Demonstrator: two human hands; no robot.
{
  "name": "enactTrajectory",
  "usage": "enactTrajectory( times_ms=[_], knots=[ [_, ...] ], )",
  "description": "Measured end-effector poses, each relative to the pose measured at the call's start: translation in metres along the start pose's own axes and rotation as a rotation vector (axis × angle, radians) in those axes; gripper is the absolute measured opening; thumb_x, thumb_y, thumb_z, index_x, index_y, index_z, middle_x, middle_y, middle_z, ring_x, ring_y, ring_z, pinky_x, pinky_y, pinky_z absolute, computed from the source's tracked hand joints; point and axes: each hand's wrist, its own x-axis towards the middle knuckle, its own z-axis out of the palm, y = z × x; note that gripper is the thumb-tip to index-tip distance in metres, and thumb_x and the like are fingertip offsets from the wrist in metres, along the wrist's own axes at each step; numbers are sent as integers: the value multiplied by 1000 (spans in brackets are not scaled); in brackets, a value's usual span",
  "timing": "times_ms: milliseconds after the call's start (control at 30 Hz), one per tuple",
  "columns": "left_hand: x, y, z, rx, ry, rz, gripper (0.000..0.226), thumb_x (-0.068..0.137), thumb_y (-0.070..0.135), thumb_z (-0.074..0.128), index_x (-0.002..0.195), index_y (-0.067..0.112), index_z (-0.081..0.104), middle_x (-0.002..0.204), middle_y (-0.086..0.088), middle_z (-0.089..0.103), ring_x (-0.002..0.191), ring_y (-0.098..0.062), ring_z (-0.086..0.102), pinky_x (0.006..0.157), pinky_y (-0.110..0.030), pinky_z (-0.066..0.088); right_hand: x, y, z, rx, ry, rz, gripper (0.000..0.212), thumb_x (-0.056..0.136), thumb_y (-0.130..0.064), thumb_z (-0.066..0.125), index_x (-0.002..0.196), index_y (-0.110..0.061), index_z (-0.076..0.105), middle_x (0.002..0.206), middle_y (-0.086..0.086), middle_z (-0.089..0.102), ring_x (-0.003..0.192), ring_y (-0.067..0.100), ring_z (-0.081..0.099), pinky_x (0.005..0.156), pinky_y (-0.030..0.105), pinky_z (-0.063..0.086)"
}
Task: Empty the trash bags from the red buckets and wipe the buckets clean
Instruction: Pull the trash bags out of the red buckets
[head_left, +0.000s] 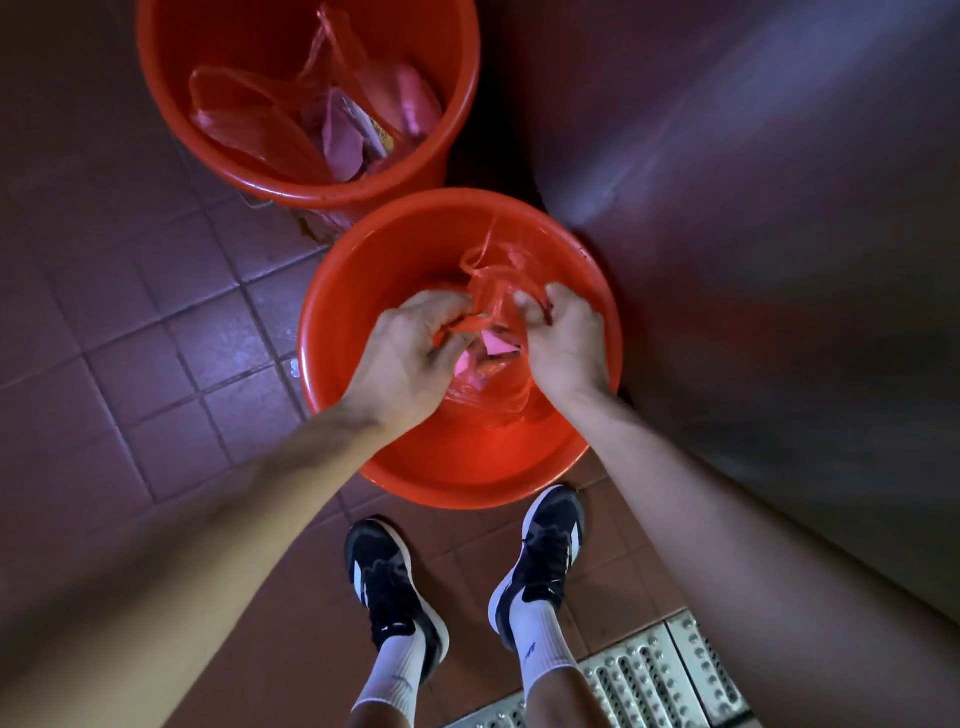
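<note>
Two red buckets stand on the tiled floor. The near bucket (415, 467) is just in front of my feet. Inside it lies a thin red trash bag (491, 387) with pink scraps showing through. My left hand (410, 353) and my right hand (563, 338) are both down in this bucket, each pinching a handle of the bag at its top. The far bucket (171, 119) stands behind it and holds another red trash bag (249, 119) with pink paper and wrappers.
A curved shiny metal surface (753, 234) rises close on the right, touching the near bucket's side. A perforated metal floor grate (649, 680) lies at the lower right. My two dark shoes (395, 587) stand behind the near bucket. Brown floor tiles (156, 338) stretch to the left.
</note>
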Motion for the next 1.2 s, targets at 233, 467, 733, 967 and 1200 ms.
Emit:
enactTrajectory(
  times_ms=[233,467,733,967,1200],
  knots=[
    [10,-11,-6,238,13,222,27,94,9,69,120,15,74,142,3,64,150,-24,40,112,-38,34,4,0,24,33,-247,-34,41,77,-50,48,107,-31,69,86,-1,77,81,24,75,77,44,62],
    [22,-11,-11,449,31,180,29,90,27,66,116,32,77,151,6,56,133,-28,47,93,-44,31,-8,-17,17,-72,-261,-129,40,83,-47,42,107,-29,69,93,3,77,93,30,73,87,44,57],
    [27,-15,-11,391,-102,-165,21,106,40,52,105,35,73,84,15,58,108,-19,51,93,-42,27,-16,-5,11,-6,-231,-233,25,96,-45,55,99,-25,69,82,-7,75,81,17,72,80,43,55],
    [20,-14,-9,195,-175,-316,40,105,36,57,66,35,51,69,11,51,67,-18,52,67,-32,30,-23,-2,5,23,-225,-234,19,99,-37,59,105,-24,72,89,-10,76,87,8,71,84,40,56],
    [19,-14,-13,218,-273,-390,27,108,31,53,99,14,73,87,-4,62,82,-25,62,69,-31,38,-33,3,-2,-90,-186,-338,39,80,-28,79,117,-30,67,113,-15,58,105,6,57,99,41,46]
  ],
)
